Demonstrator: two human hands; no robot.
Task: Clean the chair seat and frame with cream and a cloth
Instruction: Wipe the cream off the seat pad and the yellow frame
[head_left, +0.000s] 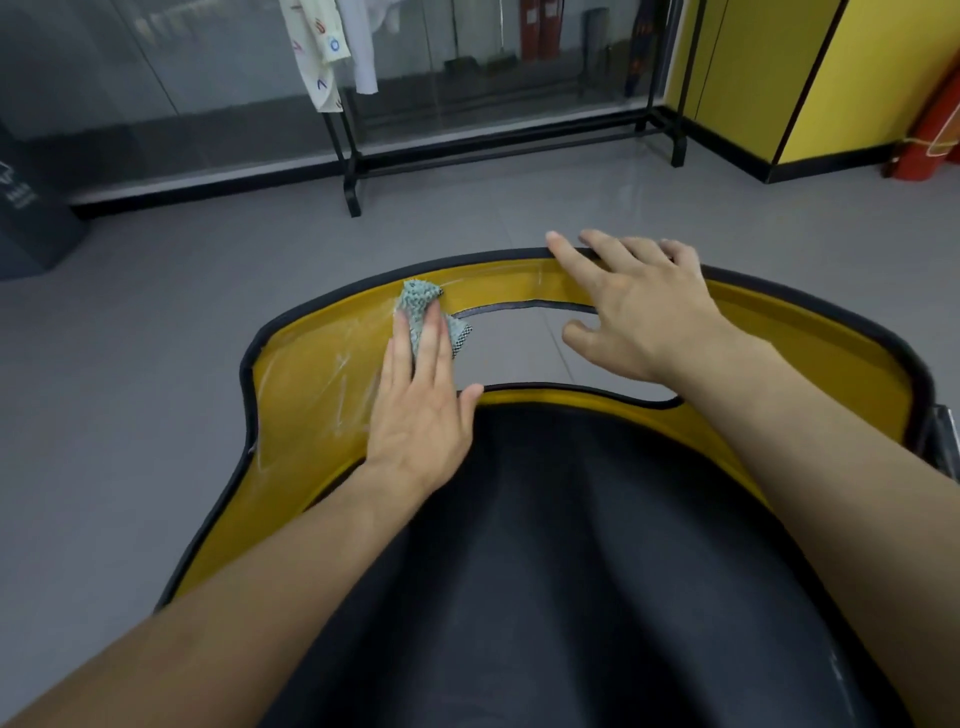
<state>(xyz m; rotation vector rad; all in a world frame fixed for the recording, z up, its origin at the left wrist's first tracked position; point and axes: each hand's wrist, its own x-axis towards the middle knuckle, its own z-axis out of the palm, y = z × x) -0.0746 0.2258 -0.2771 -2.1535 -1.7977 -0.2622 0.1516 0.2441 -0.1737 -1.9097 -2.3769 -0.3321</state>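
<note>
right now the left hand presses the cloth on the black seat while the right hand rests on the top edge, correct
Not quite: the head view shows the left hand pressing the cloth on the yellow frame, not the black seat. The right hand does rest on the top edge.

Soft, even indoor light falls from above, moderately bright. On the yellow chair frame (311, 374) it catches the whitish smears as pale glints. Beyond the frame, the grey floor (467, 218) carries a broad milky sheen, and the glass wall (208, 93) farther back is dim, with hazy reflections. Shadows are faint and soft-edged. Nearer me than the frame, my forearms (234, 597) swell with wide-angle stretch, and the picture is slightly soft throughout.
</note>
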